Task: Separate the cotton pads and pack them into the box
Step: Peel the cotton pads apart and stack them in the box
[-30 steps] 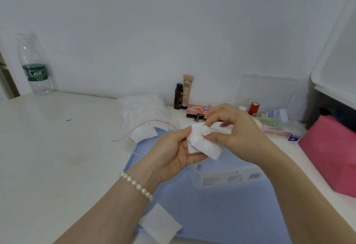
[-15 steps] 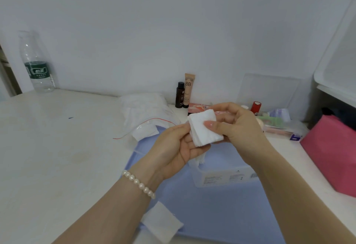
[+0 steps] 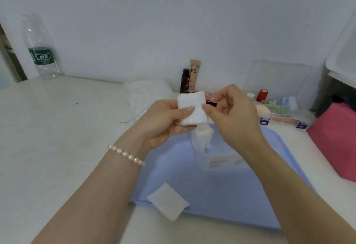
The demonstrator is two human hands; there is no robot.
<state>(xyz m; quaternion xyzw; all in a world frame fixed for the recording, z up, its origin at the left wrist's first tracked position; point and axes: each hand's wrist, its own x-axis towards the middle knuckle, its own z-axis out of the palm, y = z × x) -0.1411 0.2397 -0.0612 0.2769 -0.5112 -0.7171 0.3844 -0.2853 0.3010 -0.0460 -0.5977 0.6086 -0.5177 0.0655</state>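
- Since the earlier frame, the cotton pad stack [image 3: 193, 108] sits higher and squarer between both hands, above the box [image 3: 221, 159].
- That clear box stands on the blue tray [image 3: 231, 195]; white pads [image 3: 202, 137] stand upright inside it; its label is too blurred to read.
- One loose pad [image 3: 168, 201] lies on the tray's near edge, overhanging the worktop [image 3: 57, 137].
- At the wall, a beige tube [image 3: 194, 75] reads "BB"; the water bottle [image 3: 39, 48] has a green label, unreadable.
- Left hand [image 3: 163, 122], pearl bracelet [image 3: 126, 155] at the wrist, holds the stack, thumb across its front.
- Right hand [image 3: 233, 116] pinches the stack's right edge, remaining fingers curled.
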